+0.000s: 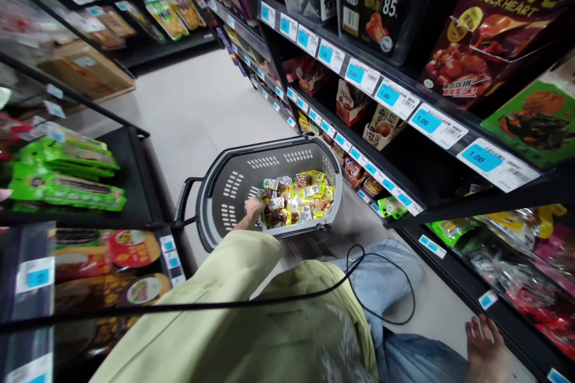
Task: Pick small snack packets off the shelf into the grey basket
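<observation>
A grey plastic shopping basket (224,224) with a black handle stands on the floor in front of me. Small yellow, brown and clear snack packets (309,191) are heaped in its right half. My left hand (254,208) reaches down inside it, fingers closed at the heap's left edge on what looks like a snack packet (263,215), partly hidden by the hand. At the lower right, my right hand (487,341) is beside the bottom shelf, its fingers slightly apart and nothing visible in them.
Shelves with blue price tags (389,97) rise on the right, holding boxes and bagged snacks. On the left, a black shelf carries green packets (67,182). A cardboard box (83,69) stands farther back. A black cable (179,308) crosses in front of me.
</observation>
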Tool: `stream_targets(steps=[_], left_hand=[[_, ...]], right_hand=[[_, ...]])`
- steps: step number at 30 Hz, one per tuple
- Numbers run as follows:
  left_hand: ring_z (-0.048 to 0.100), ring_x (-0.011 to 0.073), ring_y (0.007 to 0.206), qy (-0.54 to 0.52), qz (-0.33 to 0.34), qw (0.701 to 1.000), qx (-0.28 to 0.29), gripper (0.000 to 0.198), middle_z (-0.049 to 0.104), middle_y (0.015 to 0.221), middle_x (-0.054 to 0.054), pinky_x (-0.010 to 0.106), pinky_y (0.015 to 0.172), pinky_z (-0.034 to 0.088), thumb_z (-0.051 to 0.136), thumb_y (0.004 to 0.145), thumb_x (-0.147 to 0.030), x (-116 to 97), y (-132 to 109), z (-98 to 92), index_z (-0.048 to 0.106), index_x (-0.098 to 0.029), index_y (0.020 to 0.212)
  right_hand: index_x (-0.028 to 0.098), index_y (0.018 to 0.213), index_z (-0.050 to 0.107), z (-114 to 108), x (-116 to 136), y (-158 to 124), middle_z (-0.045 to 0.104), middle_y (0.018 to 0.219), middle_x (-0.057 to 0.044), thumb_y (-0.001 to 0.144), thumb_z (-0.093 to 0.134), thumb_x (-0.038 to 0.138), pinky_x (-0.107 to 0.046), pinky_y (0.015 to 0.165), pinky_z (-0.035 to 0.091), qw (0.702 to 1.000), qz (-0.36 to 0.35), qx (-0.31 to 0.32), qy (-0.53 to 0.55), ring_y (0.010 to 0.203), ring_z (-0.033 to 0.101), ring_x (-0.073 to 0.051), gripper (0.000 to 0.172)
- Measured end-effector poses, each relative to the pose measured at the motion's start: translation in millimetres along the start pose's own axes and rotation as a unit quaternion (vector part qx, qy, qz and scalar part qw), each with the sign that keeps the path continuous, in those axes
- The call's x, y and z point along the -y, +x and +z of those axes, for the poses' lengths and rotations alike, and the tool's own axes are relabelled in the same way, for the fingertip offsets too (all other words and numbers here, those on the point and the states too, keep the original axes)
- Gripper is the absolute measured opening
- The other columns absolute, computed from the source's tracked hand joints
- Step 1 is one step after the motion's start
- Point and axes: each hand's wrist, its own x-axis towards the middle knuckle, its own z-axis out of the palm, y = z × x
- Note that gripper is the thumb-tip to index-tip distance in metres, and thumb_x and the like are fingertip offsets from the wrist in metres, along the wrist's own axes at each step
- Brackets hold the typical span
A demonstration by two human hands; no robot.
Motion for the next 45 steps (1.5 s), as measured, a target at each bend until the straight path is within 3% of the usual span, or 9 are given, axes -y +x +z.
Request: stream_targets(steps=[6,11,15,19,24,30,36,39,45], left_hand=[[0.067,0.0188,0.089,0.058,-0.041,0.995,-0.066,0.022,0.069,0.102,0.006,0.037,0.081,0.059,0.071,0.098,-0.034,5,6,-12.9,0.068,-0.013,0.105],[0.057,0.0180,0.077,0.051,0.028,0.993,-0.100,0.024,0.047,0.055,-0.003,0.028,0.077,0.041,0.070,0.082,-0.008,-7,7,-31.7,0.057,-0.014,0.063],[0.057,0.0196,0.079,-0.012,0.092,0.986,-0.138,0.014,0.059,0.062,-0.001,0.028,0.077,0.041,0.072,0.077,-0.017,-28,5,-24.2,0.062,-0.015,0.068],[0.060,0.0202,0.079,-0.099,0.137,0.976,-0.141,0.023,0.069,0.075,0.003,0.028,0.072,0.047,0.076,0.077,-0.037,-61,-3,9.8,0.068,-0.015,0.081],[0.064,0.0166,0.071,-0.345,0.169,0.923,-0.014,0.051,0.075,0.087,0.007,0.024,0.058,0.047,0.089,0.061,-0.054,-122,-38,62.6,0.070,-0.015,0.089],[0.063,0.0143,0.063,-0.463,0.141,0.858,0.171,0.055,0.076,0.082,0.005,0.023,0.052,0.042,0.101,0.048,-0.049,-181,-115,126.0,0.076,-0.016,0.084],[0.065,0.0152,0.065,-0.428,0.136,0.821,0.353,0.050,0.078,0.081,0.006,0.025,0.058,0.047,0.100,0.055,-0.049,-197,-208,200.2,0.079,-0.015,0.084],[0.067,0.0158,0.070,-0.418,0.131,0.792,0.424,0.045,0.080,0.086,0.007,0.026,0.065,0.050,0.099,0.061,-0.046,-199,-247,221.9,0.079,-0.015,0.086],[0.068,0.0178,0.080,-0.417,0.143,0.780,0.443,0.040,0.080,0.090,0.007,0.029,0.077,0.053,0.101,0.057,-0.032,-200,-266,233.1,0.078,-0.016,0.085]], right_hand=[[0.032,0.069,0.063,-14,-12,29,0.056,0.156,-0.011,0.047,0.079,0.040,-0.066,0.091,0.060,0.999,-0.004,-0.022,0.029,0.152,0.042,-0.041,0.028],[0.028,0.075,0.062,-10,-23,46,0.069,0.135,-0.014,0.053,0.073,0.039,-0.064,0.106,0.056,0.998,-0.043,-0.046,0.018,0.130,0.065,-0.037,0.027],[0.029,0.078,0.066,2,-25,35,0.069,0.136,-0.017,0.052,0.076,0.046,-0.067,0.110,0.050,0.998,-0.062,-0.020,-0.003,0.138,0.059,-0.040,0.032],[0.031,0.070,0.069,9,-25,22,0.069,0.136,-0.024,0.043,0.080,0.050,-0.069,0.089,0.055,0.997,-0.074,-0.014,-0.012,0.138,0.057,-0.047,0.034],[0.036,0.066,0.074,14,-25,12,0.073,0.126,-0.028,0.041,0.080,0.054,-0.071,0.089,0.051,0.995,-0.098,-0.011,-0.004,0.130,0.062,-0.051,0.032],[0.030,0.079,0.079,42,-17,-36,0.078,0.098,-0.019,0.048,0.086,0.054,-0.058,0.078,0.057,0.985,-0.162,0.060,-0.010,0.079,0.075,-0.034,0.040],[0.021,0.105,0.077,103,19,-118,0.079,0.105,-0.013,0.075,0.082,0.059,-0.036,0.068,0.059,0.943,-0.253,0.214,-0.033,0.083,0.073,-0.024,0.049],[0.019,0.106,0.078,126,31,-141,0.080,0.103,-0.012,0.071,0.088,0.056,-0.034,0.069,0.060,0.920,-0.270,0.278,-0.053,0.086,0.072,-0.024,0.051],[0.018,0.084,0.074,127,30,-144,0.074,0.080,-0.003,0.071,0.090,0.054,-0.028,0.066,0.054,0.925,-0.311,0.217,-0.019,0.071,0.065,-0.016,0.041]])
